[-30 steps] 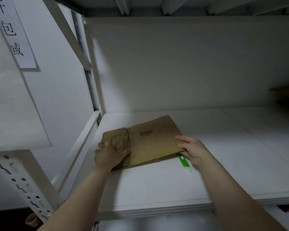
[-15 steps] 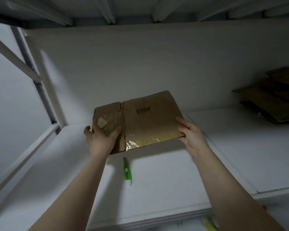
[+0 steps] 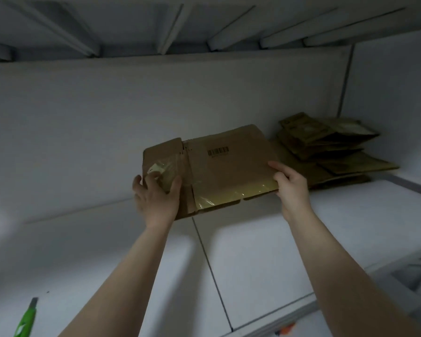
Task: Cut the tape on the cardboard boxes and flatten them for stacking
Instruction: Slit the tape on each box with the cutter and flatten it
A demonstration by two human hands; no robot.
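Head view: my left hand and right hand each grip one end of the flattened cardboard box, held over the white shelf just beside the stack of flattened boxes.

I am looking into a stockroom or packing bay fitted with white racking. A white shelf fills my lower view, split by a seam between two boards. The ribbed underside of the upper shelf runs across 12 o'clock, and a plain back panel closes the bay behind. At 2 o'clock lies a stack of flattened cartons. A flat box with a barcode is at centre, and a green cutter lies at 7 o'clock.
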